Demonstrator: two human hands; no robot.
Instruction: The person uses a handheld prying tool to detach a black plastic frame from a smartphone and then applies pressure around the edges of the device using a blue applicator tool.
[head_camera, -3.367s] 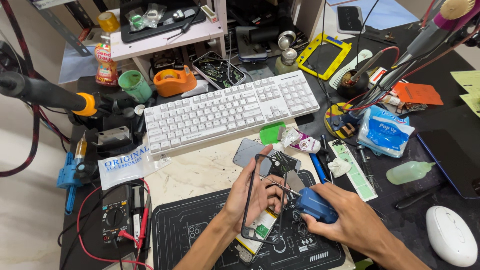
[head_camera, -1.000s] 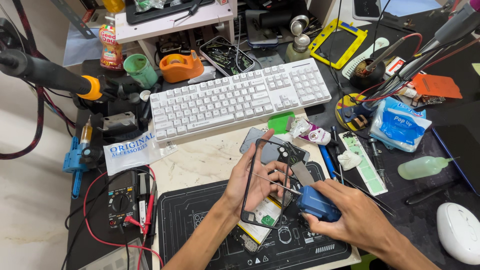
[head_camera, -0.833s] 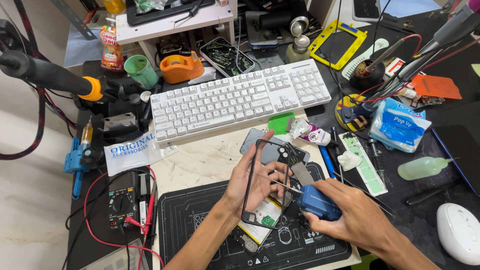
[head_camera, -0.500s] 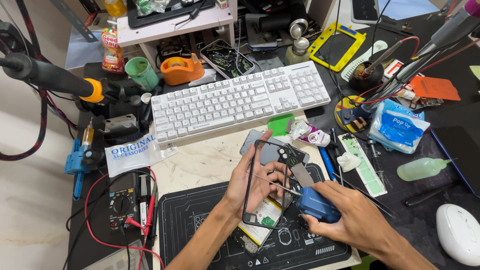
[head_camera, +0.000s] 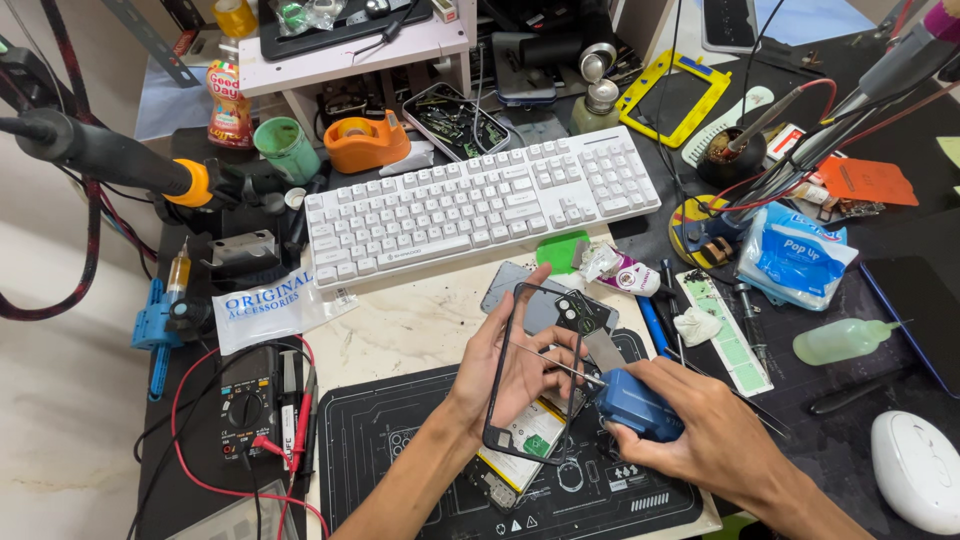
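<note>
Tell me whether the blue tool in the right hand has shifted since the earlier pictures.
No. The blue tool stays in the right hand, tip at the black phone frame, same spot over the black work mat.

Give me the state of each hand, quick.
Left hand: closed on the black phone frame, holding it up.
Right hand: closed on a blue tool, tip at the frame.

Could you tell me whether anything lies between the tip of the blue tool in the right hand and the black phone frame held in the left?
Nothing visible does. The left hand holds the black phone frame up, and the thin tip of the blue tool in the right hand already reaches it.
</note>
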